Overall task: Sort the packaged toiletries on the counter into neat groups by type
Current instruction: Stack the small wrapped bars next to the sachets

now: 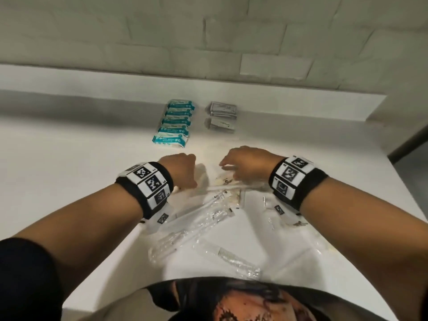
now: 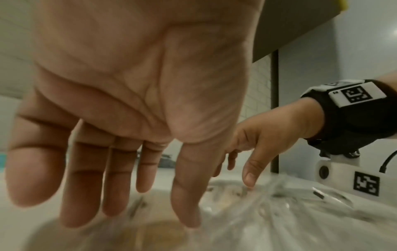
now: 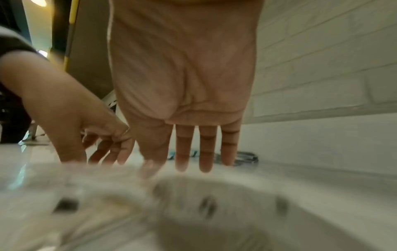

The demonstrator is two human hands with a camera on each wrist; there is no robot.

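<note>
A loose heap of clear plastic-wrapped toiletries (image 1: 208, 212) lies on the white counter (image 1: 69, 158) in front of me. It includes long thin packs and a flat packet with beige contents (image 1: 228, 181). My left hand (image 1: 185, 170) hovers over the heap's far left side, palm down, fingers straight (image 2: 111, 178) and holding nothing. My right hand (image 1: 243, 165) is over the beige packet, fingers extended (image 3: 193, 152), and its thumb tip (image 2: 249, 178) touches the plastic. A neat row of teal-and-white boxes (image 1: 176, 121) and a stack of grey sachets (image 1: 222, 114) sit further back.
A raised white ledge (image 1: 301, 98) and a tiled wall run behind the sorted groups. The counter ends at a right edge (image 1: 405, 193) and at a front edge against my body. A clear-wrapped comb-like pack (image 1: 231, 253) lies nearest me. Bare counter stretches to the left.
</note>
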